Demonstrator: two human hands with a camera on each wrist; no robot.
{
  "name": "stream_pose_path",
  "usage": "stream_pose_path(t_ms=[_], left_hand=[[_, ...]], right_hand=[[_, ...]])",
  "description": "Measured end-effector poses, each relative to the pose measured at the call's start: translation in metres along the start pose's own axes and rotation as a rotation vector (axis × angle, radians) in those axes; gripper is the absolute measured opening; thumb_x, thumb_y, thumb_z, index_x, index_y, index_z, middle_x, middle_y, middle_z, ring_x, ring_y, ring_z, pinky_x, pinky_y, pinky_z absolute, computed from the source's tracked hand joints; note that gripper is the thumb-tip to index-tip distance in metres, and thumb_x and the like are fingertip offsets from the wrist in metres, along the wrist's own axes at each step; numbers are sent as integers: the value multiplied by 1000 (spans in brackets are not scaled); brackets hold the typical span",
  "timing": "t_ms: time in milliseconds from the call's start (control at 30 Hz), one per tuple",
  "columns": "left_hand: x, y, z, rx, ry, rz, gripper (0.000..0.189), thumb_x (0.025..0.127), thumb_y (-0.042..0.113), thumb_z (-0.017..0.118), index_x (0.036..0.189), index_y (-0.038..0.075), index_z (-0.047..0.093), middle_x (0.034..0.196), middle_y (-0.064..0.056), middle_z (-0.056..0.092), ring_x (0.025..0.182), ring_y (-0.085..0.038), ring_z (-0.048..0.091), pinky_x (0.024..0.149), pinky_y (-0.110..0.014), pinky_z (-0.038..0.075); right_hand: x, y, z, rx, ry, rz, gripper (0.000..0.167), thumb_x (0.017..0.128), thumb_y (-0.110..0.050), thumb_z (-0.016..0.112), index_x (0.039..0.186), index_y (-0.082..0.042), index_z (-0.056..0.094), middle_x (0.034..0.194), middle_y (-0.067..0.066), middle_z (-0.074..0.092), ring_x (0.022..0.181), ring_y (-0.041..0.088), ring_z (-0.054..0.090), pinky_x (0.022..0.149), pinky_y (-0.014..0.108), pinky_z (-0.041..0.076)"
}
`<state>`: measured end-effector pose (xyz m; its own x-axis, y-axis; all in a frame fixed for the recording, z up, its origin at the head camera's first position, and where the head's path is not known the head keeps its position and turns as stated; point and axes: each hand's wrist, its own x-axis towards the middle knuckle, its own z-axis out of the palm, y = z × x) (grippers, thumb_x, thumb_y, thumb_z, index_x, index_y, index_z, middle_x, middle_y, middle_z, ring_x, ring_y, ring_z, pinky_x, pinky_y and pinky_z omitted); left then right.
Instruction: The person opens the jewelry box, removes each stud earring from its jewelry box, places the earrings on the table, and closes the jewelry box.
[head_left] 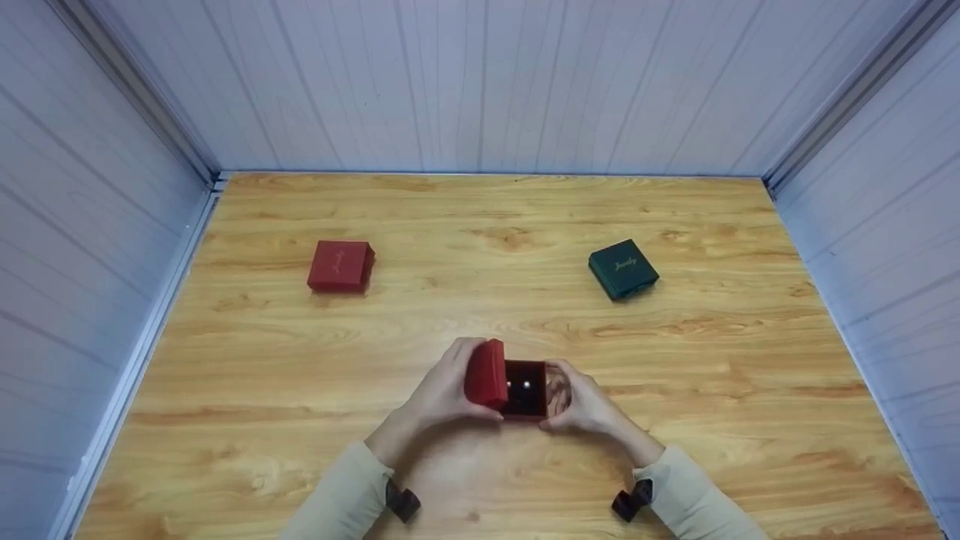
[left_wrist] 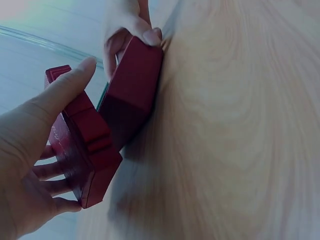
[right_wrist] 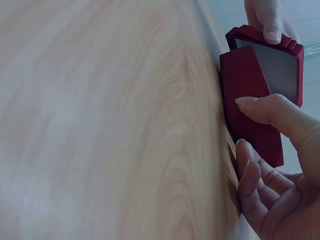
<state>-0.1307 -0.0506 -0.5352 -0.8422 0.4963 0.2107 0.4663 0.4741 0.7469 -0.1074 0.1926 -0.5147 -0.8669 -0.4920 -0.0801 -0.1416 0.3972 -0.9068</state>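
Note:
A red jewelry box stands in front of me with its lid (head_left: 487, 375) raised to the left. My left hand (head_left: 439, 386) grips that lid, thumb on the near edge and fingers across the outer face. In the left wrist view, the lid (left_wrist: 75, 150) tilts away from the box base (left_wrist: 132, 80). My right hand (head_left: 589, 401) holds the base (head_left: 535, 409) from its right side, with the thumb (right_wrist: 260, 110) on the near wall in the right wrist view. Inside the dark interior show two small shiny studs (head_left: 527, 385).
Farther back on the wooden table (head_left: 480, 300) lie a closed red box (head_left: 340, 266) on the left and a dark green box (head_left: 624, 268) marked "Jewelry" on the right. White panel walls (head_left: 480, 90) border the table at the back and both sides.

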Motion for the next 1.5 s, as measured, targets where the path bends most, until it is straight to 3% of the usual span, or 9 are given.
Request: stream_pose_path(t_ms=[267, 500, 600, 867, 1067, 1333, 1500], left_hand=[[-7, -8, -14, 113, 14, -21, 108, 44, 41, 86, 130, 2, 35, 121, -7, 41, 108, -19, 42, 93, -35, 36], [-15, -17, -21, 202, 7, -81, 110, 41, 42, 86, 130, 3, 36, 122, -11, 40, 110, -25, 39, 94, -39, 34], [-17, -20, -23, 240, -7, -90, 109, 41, 43, 86, 130, 2, 36, 122, -13, 40, 110, -29, 39, 93, -41, 33], [-19, -30, -27, 299, -29, -72, 110, 40, 46, 85, 128, -2, 39, 118, -16, 42, 107, -30, 39, 96, -41, 28], [-19, -33, -27, 336, -66, -58, 111, 41, 48, 83, 129, -3, 38, 119, -17, 41, 111, -31, 38, 100, -49, 19], [-20, -34, -29, 343, -94, -53, 113, 39, 50, 83, 128, -4, 39, 118, -18, 41, 112, -32, 37, 99, -54, 17], [-19, -33, -30, 352, -132, -86, 116, 39, 52, 81, 131, -3, 36, 121, -18, 39, 115, -32, 35, 101, -53, 14]], right_hand=[[3, 8, 0, 4, -2, 9, 80, 59, 9, 75, 125, 14, 29, 85, 21, 57, 63, 38, 57, 53, 24, 48], [6, 35, 2, -22, 9, 10, 85, 58, 0, 80, 127, 8, 31, 83, 11, 58, 60, 23, 58, 52, 24, 48], [5, 33, 2, -28, 6, 10, 85, 58, 0, 79, 127, 8, 30, 84, 11, 58, 60, 22, 57, 52, 23, 47], [0, 1, 2, -9, 14, 22, 80, 59, 10, 75, 124, 15, 29, 84, 22, 56, 64, 37, 55, 54, 21, 45], [-1, 0, 2, -2, 17, 24, 79, 59, 10, 74, 124, 16, 30, 84, 23, 56, 63, 39, 54, 53, 20, 45], [3, 33, 4, 0, 16, 37, 85, 58, 2, 79, 127, 9, 30, 83, 12, 57, 60, 19, 54, 51, 19, 44], [3, 37, 4, -12, 21, 30, 86, 57, -2, 80, 127, 7, 31, 82, 9, 56, 59, 15, 53, 51, 20, 45]])
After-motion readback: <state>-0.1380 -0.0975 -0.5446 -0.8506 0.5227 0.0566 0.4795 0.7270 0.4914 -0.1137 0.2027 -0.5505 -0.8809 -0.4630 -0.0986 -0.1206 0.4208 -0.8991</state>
